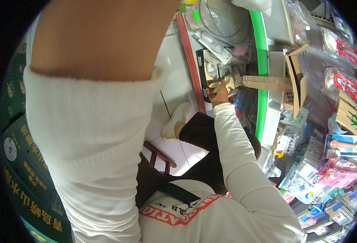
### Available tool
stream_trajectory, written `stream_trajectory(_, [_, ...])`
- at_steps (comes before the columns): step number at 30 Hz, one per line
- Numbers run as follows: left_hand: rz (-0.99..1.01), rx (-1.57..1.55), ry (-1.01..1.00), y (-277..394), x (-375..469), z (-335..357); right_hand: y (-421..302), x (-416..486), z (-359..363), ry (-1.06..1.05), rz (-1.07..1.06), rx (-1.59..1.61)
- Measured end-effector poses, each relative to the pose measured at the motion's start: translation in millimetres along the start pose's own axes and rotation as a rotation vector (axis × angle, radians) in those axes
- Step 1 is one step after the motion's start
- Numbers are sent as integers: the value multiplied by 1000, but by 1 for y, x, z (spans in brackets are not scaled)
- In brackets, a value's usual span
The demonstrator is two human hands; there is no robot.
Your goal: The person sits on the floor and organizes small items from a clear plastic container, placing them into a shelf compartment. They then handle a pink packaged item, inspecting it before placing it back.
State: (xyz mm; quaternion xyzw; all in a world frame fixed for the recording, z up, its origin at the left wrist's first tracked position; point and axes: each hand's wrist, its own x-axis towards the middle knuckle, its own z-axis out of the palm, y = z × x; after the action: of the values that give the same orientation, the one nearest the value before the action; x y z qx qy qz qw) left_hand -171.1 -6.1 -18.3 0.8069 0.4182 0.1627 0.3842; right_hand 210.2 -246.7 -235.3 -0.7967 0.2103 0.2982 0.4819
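Note:
My left hand is out of view; its bare forearm (102,39) and pushed-up white sleeve (90,121) fill the left side, close to the camera. My right hand (219,96) reaches into a low shelf compartment with its fingers on small cream-coloured pieces (224,85), whose exact kind I cannot make out. Just beyond the fingers is a black tray (202,70) with small items. A white blister-type package (213,47) lies slantwise above it. To the right, a narrow cardboard strip (266,83) crosses the green shelf edge (261,60).
An opened cardboard box (295,82) stands right of the green edge. Bagged goods (306,182), brushes (345,148) and bamboo sticks (353,115) crowd the right. A red-brown shelf edge (192,60) borders the tiled floor (178,76). A wooden stool (160,155) is by my legs; green cartons (29,170) stack left.

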Motion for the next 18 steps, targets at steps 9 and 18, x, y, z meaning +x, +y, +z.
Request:
stream_trajectory(9, [-2, 3, 24, -1, 3, -4, -23, 19, -47, 380, -1062, -487])
stream_trajectory(18, [-27, 46, 98, -10, 13, -13, -122, 127, -9, -151, -823, -167])
